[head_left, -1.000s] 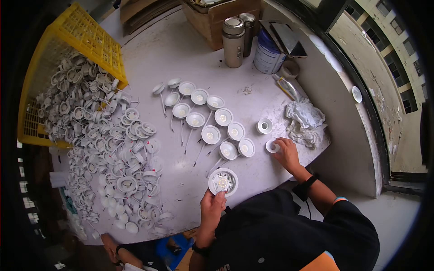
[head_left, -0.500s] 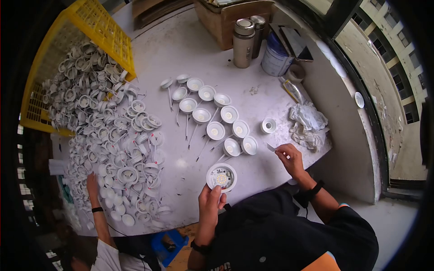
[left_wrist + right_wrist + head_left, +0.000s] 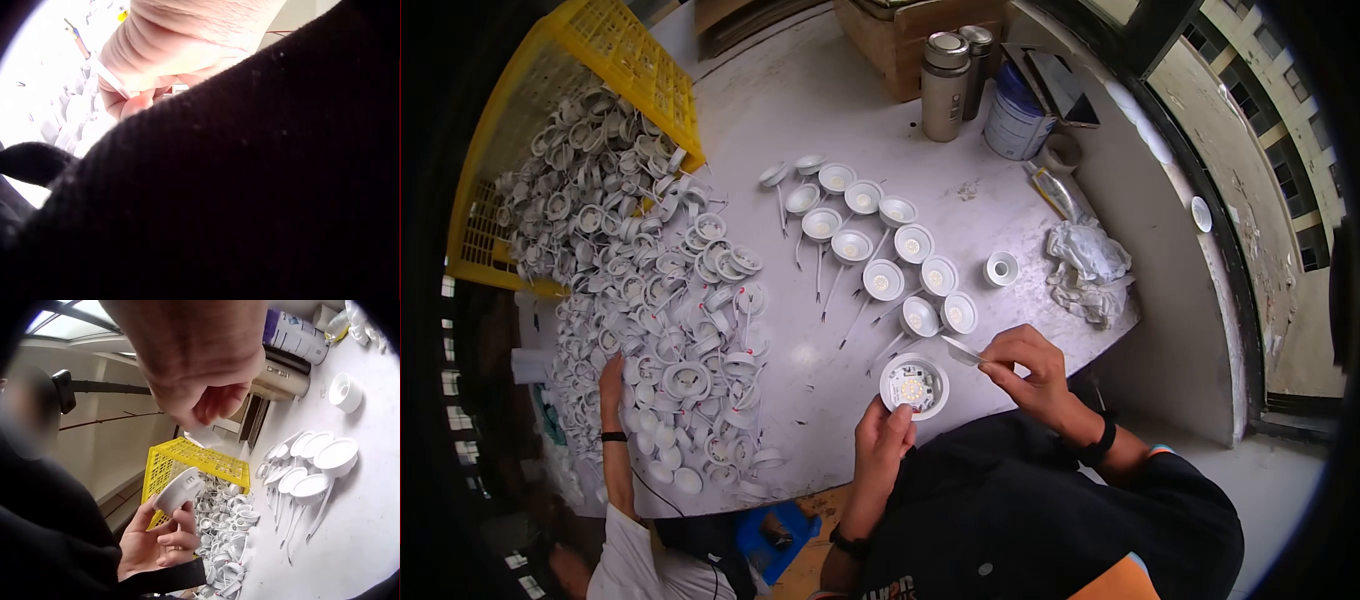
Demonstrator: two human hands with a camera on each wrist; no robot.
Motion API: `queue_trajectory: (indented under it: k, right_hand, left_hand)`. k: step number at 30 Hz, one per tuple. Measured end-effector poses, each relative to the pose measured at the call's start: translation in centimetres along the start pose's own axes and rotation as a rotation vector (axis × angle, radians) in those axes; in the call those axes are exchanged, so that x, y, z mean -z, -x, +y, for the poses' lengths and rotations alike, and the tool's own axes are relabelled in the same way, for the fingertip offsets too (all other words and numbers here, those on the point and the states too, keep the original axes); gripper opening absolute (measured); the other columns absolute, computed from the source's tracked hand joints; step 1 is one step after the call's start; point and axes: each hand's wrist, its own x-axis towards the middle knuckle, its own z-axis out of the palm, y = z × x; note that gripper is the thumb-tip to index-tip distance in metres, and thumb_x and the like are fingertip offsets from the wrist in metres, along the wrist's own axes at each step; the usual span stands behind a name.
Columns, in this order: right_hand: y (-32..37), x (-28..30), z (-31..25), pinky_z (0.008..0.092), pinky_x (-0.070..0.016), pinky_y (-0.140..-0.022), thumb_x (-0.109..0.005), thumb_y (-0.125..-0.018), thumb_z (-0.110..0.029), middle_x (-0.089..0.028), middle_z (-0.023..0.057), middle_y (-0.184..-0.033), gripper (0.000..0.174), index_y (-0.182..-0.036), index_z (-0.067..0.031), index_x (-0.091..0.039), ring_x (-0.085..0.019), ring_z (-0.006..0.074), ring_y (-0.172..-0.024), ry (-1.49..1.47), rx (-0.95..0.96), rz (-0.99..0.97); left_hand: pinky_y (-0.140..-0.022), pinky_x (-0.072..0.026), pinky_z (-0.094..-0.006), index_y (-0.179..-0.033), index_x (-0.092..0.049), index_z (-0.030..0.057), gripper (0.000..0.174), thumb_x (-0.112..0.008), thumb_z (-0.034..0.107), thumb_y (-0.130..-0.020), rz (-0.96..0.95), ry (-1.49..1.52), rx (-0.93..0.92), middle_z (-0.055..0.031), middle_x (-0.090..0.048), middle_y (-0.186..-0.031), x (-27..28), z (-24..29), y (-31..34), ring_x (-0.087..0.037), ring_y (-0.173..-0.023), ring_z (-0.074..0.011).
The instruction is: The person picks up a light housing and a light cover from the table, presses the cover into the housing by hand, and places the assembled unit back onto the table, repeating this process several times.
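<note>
My left hand point(image 3: 882, 450) grips a round white lamp housing point(image 3: 941, 397) with its face up, the thumb over the rim; a circuit board with yellow dots shows inside. In the right wrist view the left hand point(image 3: 159, 544) curls round the side of the housing point(image 3: 180, 490). Up and to the right of it, my right hand point(image 3: 1035, 372) pinches a thin white disc point(image 3: 962, 351) by its edge, held tilted and apart from the housing. In the left wrist view a dark sleeve covers much, and a white cable point(image 3: 111, 76) runs out from the left hand point(image 3: 181, 44).
Several finished-looking white lamps point(image 3: 884, 280) with cables lie mid-table. A small white cup point(image 3: 1001, 269) and crumpled plastic point(image 3: 1088, 262) are at the right. Left are a lamp pile point(image 3: 685, 380), a yellow crate point(image 3: 640, 85) and another person's arm point(image 3: 616, 450). Bottles point(image 3: 944, 90) stand behind.
My right hand has lifted the disc off the small stack beside the cup and brought it left, close to the housing. The other person's arm has reached into the pile.
</note>
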Motion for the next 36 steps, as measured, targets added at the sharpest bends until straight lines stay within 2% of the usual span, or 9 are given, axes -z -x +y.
queue_trajectory:
  k: [1, 3, 10, 12, 15, 19, 22, 26, 36]
  right_hand:
    - [-0.2, -0.2, -0.4, 0.0254, -0.0455, -0.055, -0.067, -0.073, -0.002, -0.058, 0.0048, -0.078, 0.012, -0.085, -0.0047, -0.065, -0.055, 0.0139, -0.062, -0.010, -0.001, -0.010]
    - [-0.8, -0.4, -0.7, 0.0265, -0.0472, -0.055, -0.068, -0.068, 0.001, -0.058, 0.0043, -0.081, 0.023, -0.089, -0.0073, -0.065, -0.057, 0.0165, -0.066, 0.137, 0.327, -0.012]
    - [-1.1, -1.2, -1.0, 0.0308, -0.0469, -0.065, -0.068, -0.066, -0.002, -0.059, 0.0036, -0.096, 0.032, -0.097, -0.0094, -0.064, -0.057, 0.0190, -0.080, 0.193, 0.543, -0.234]
    - [-1.3, -0.9, -1.9, 0.0342, -0.0431, -0.075, -0.068, -0.068, -0.008, -0.056, 0.0052, -0.105, 0.035, -0.103, -0.0096, -0.062, -0.053, 0.0205, -0.091, 0.248, 0.488, -0.405]
    - [-1.0, -0.7, -1.5, 0.0349, -0.0398, -0.079, -0.067, -0.072, -0.011, -0.054, 0.0070, -0.109, 0.036, -0.108, -0.0102, -0.061, -0.050, 0.0215, -0.097, 0.152, 0.424, -0.444]
    - [-0.8, -0.9, -1.9, 0.0332, -0.0411, -0.076, -0.063, -0.078, -0.012, -0.055, 0.0084, -0.109, 0.034, -0.111, -0.0083, -0.059, -0.052, 0.0207, -0.094, -0.102, 0.249, -0.270]
    - [-1.7, -1.4, -2.5, 0.0256, -0.0450, -0.074, -0.055, -0.085, -0.012, -0.057, 0.0088, -0.104, 0.037, -0.120, -0.0036, -0.050, -0.054, 0.0121, -0.087, -0.248, -0.282, -0.350]
    - [-1.3, -2.4, -2.7, 0.0268, -0.0466, -0.074, -0.054, -0.084, -0.009, -0.060, 0.0121, -0.099, 0.033, -0.115, 0.0009, -0.052, -0.058, 0.0141, -0.084, -0.413, -0.405, -0.418]
    - [-0.8, -2.6, -2.3, 0.0280, -0.0457, -0.063, -0.053, -0.083, -0.010, -0.060, 0.0139, -0.101, 0.033, -0.115, -0.0049, -0.053, -0.057, 0.0172, -0.072, -0.222, -0.299, -0.345]
  left_hand:
    - [-0.046, -0.0299, -0.0185, -0.103, -0.051, 0.0005, 0.026, -0.050, 0.023, -0.089, -0.031, -0.004, -0.013, -0.0006, -0.050, -0.072, 0.0, 0.0, 0.0, -0.039, -0.054, -0.0040]
    - [-0.047, -0.0301, -0.0184, -0.103, -0.051, 0.0007, 0.026, -0.049, 0.023, -0.089, -0.065, -0.006, -0.025, -0.0004, -0.050, -0.073, -0.2, -0.1, -0.1, -0.039, -0.055, -0.0040]
    - [-0.047, -0.0266, -0.0176, -0.106, -0.050, -0.0003, 0.035, -0.043, 0.030, -0.091, -0.031, -0.088, -0.157, -0.0002, -0.050, -0.068, -0.4, -0.2, 0.2, -0.035, -0.054, -0.0029]
    - [-0.047, -0.0265, -0.0176, -0.106, -0.050, -0.0005, 0.036, -0.044, 0.031, -0.091, -0.018, -0.083, -0.164, -0.0009, -0.052, -0.069, -0.4, -0.2, 0.2, -0.034, -0.054, -0.0027]
    - [-0.058, -0.0367, -0.0193, -0.116, -0.046, -0.0031, 0.041, -0.049, 0.027, -0.088, -0.098, -0.062, -0.129, -0.0033, -0.053, -0.090, -0.1, 0.1, 0.2, -0.045, -0.070, -0.0058]
    - [-0.072, -0.0419, -0.0241, -0.114, -0.047, -0.0045, 0.038, -0.048, 0.021, -0.085, -0.108, -0.134, -0.096, -0.0087, -0.054, -0.101, -0.2, 0.4, 0.6, -0.052, -0.086, -0.0129]
    - [-0.078, -0.0417, -0.0271, -0.113, -0.047, -0.0046, 0.036, -0.047, 0.018, -0.084, -0.123, -0.150, -0.170, -0.0102, -0.055, -0.101, -0.7, 0.5, 0.5, -0.052, -0.090, -0.0155]
    - [-0.079, -0.0414, -0.0290, -0.109, -0.049, -0.0043, 0.034, -0.047, 0.018, -0.084, -0.127, -0.160, -0.213, -0.0116, -0.056, -0.097, -0.6, 0.5, 0.4, -0.052, -0.091, -0.0168]
    - [-0.067, -0.0460, -0.0332, -0.101, -0.051, -0.0032, 0.026, -0.051, 0.013, -0.081, -0.038, -0.413, -0.307, -0.0150, -0.059, -0.085, -1.5, 0.3, 0.2, -0.058, -0.077, -0.0211]
